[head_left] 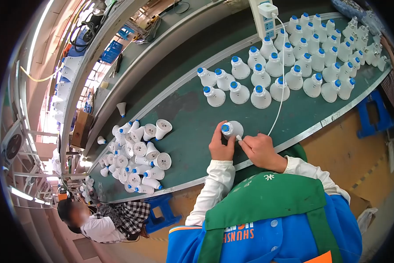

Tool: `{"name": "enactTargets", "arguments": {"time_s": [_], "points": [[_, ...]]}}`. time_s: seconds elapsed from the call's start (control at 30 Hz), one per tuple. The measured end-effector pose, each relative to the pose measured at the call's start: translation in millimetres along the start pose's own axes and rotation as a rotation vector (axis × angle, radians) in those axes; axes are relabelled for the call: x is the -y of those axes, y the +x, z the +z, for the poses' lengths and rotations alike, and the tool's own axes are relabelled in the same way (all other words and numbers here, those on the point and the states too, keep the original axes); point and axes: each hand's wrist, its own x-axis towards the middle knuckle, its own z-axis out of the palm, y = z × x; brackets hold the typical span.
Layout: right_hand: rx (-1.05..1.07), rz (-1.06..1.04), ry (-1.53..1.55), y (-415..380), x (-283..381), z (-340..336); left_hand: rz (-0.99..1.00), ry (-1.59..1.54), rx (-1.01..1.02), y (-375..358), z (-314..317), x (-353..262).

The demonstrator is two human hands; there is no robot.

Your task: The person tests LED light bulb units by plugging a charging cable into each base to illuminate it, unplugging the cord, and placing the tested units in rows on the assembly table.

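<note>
Near the front edge of the green table, a white cone-shaped piece with a blue cap (234, 129) stands upright. My left hand (220, 142) is wrapped round its left side, fingers closed on it. My right hand (262, 150) pinches the white plug end of a cable (278, 103) against the piece's lower right side. The cable runs up from there to a white adapter (267, 10) on a power strip (262, 22). Whether the plug sits inside the piece is too small to tell.
Many capped white pieces (260, 97) stand in rows at the back right. A pile of similar pieces (139, 149) lies on the left. A person (105, 225) sits at the lower left beside a blue stool (160, 213). Another blue stool (376, 115) is at the right.
</note>
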Motion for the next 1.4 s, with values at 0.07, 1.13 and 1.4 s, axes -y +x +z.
{"name": "enactTargets", "arguments": {"time_s": [0.07,1.13,1.4], "points": [[-0.021,-0.046,-0.020,-8,-6,-5,-0.003,-0.027,-0.009,0,0,-1],[-0.009,-0.027,0.043,1,1,15,-0.029,-0.053,0.020,3,-4,5],[0.072,0.125,0.089,12,1,6,0.001,-0.010,0.066,9,-11,6]]}}
